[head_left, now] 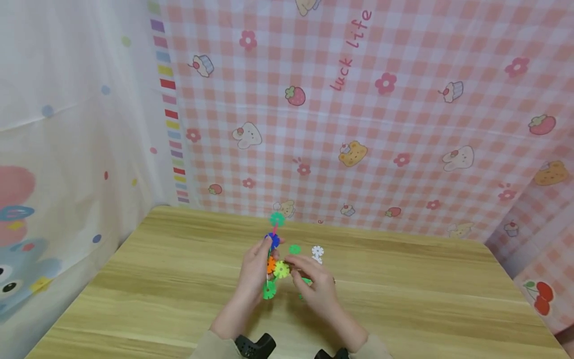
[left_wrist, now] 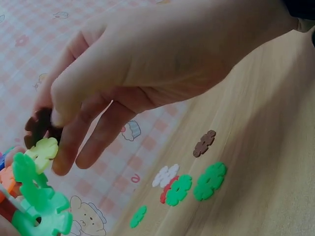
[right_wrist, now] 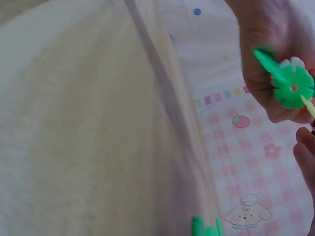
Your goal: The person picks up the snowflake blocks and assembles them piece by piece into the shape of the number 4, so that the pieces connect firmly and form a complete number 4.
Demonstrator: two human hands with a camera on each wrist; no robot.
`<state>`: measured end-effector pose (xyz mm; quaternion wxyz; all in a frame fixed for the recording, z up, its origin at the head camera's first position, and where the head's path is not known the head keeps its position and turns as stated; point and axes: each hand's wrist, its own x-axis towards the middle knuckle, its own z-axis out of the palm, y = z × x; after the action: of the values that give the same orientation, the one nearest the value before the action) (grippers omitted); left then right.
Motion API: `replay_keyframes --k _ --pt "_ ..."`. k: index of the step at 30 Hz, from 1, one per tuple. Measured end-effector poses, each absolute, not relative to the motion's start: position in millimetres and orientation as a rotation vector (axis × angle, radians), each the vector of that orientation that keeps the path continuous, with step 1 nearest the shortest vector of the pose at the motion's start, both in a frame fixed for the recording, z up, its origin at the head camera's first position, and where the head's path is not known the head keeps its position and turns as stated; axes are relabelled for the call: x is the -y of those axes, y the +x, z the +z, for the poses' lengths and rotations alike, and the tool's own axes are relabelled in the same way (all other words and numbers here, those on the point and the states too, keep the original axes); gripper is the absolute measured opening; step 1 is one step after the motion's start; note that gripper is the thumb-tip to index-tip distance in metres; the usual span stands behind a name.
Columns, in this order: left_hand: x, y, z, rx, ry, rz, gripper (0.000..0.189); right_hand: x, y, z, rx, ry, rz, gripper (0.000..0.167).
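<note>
My left hand [head_left: 253, 271] grips a joined chain of plastic snowflake discs. In it are a green disc [head_left: 277, 219] at the top, a blue disc [head_left: 275, 241] by the thumb, an orange disc [head_left: 271, 265], a yellow disc [head_left: 281, 269] and another green disc [head_left: 269, 290] at the bottom. To its right, my right hand [head_left: 319, 286] pinches a dark brown disc [left_wrist: 38, 129] between thumb and forefinger. That brown disc meets the yellow disc's edge in the left wrist view; whether the two are slotted together I cannot tell.
Loose discs lie on the wooden table [head_left: 426, 294] beyond and under the right hand: white ones [head_left: 317, 250], a green one [head_left: 294, 249], a brown one [left_wrist: 204, 143] and a partly covered red one [left_wrist: 164, 196]. A checked cloth [head_left: 403, 119] hangs behind the table.
</note>
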<state>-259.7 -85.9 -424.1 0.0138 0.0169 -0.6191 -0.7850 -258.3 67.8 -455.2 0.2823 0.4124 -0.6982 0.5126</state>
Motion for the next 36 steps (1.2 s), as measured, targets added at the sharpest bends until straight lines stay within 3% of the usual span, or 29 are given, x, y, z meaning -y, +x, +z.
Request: replay_keyframes --k 11,20,29,36 --pt "84 -258 -422 2.039 0.048 -2.443 0.041 -75 -246 -426 2.026 1.064 1.501 0.020" --pt "85 -258 -423 2.108 0.006 -2.432 0.041 -84 -255 -422 2.153 1.216 1.466 0.021" --pt "86 -258 -425 2.126 -0.026 -2.489 0.043 -97 -277 -448 2.128 1.318 1.521 0.022" --pt "86 -259 -426 2.129 -0.037 -2.499 0.044 -95 -268 -437 2.109 1.291 1.528 0.023"
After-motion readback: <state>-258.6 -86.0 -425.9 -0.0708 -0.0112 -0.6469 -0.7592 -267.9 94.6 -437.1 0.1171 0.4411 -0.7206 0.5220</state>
